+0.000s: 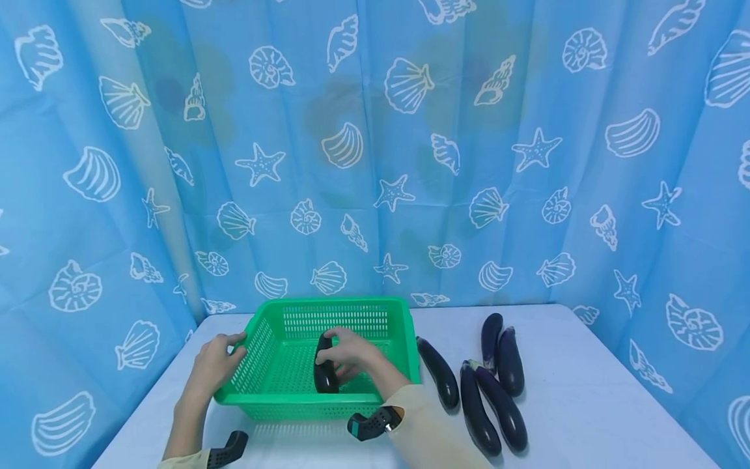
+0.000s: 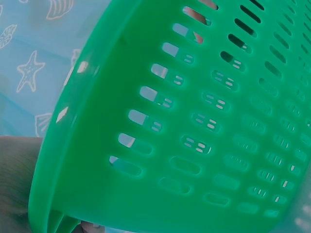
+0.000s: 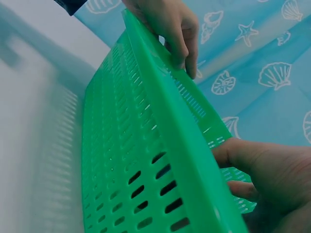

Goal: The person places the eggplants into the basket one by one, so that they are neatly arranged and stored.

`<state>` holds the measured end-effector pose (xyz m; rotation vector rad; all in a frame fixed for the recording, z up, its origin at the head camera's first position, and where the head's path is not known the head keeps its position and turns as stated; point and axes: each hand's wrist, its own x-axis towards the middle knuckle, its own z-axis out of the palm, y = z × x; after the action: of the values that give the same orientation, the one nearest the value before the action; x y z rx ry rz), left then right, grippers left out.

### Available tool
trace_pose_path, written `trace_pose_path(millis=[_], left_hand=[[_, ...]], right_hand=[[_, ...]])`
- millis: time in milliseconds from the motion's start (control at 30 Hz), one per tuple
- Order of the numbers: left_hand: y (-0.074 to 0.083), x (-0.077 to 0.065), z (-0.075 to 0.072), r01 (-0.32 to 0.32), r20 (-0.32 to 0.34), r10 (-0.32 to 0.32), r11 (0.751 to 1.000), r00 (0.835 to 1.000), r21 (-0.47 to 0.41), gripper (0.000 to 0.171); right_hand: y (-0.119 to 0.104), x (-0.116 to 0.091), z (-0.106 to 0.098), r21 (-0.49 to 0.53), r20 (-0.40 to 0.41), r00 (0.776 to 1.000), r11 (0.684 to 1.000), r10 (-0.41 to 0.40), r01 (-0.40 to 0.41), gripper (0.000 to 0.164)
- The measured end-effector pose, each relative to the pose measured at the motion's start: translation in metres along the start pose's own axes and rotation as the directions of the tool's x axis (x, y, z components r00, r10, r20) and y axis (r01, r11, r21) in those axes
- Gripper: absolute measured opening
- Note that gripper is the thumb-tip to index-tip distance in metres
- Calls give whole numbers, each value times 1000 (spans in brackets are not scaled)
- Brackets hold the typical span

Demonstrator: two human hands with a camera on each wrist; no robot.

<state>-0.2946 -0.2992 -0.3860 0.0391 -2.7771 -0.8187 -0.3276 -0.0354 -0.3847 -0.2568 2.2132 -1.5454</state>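
Note:
A green plastic basket [image 1: 336,301] with slotted walls stands on the table. Inside it, my right hand [image 1: 353,352] grips a dark purple eggplant [image 1: 325,379], thumb and fingers around its upper part. My left hand [image 1: 213,363] holds the basket's left rim, fingertips hooked over the edge. From the right wrist, the left hand [image 3: 167,26] shows over the far end of the rim, and the right hand [image 3: 279,177] reaches over the near wall; the eggplant is hidden there. The left wrist view is mostly filled by the basket wall [image 2: 146,189].
Right of the basket lies one eggplant [image 1: 438,372] close to its wall. Further right, two eggplants [image 1: 510,363] lie at the back and two more [image 1: 482,410] in front, stems together. The white table [image 1: 592,391] ends at a blue shell-print curtain [image 1: 363,169].

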Motion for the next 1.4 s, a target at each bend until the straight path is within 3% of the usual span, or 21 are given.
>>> trace_pose_path(millis=[767, 1400], left_hand=[[3, -1, -2, 13, 5, -13, 1000, 1000, -10, 43], [1, 0, -1, 10, -2, -9, 999, 1000, 32, 43]], right_hand=[[2, 4, 9, -36, -16, 998, 998, 55, -55, 65], [5, 3, 10, -111, -45, 995, 989, 93, -97, 62]])
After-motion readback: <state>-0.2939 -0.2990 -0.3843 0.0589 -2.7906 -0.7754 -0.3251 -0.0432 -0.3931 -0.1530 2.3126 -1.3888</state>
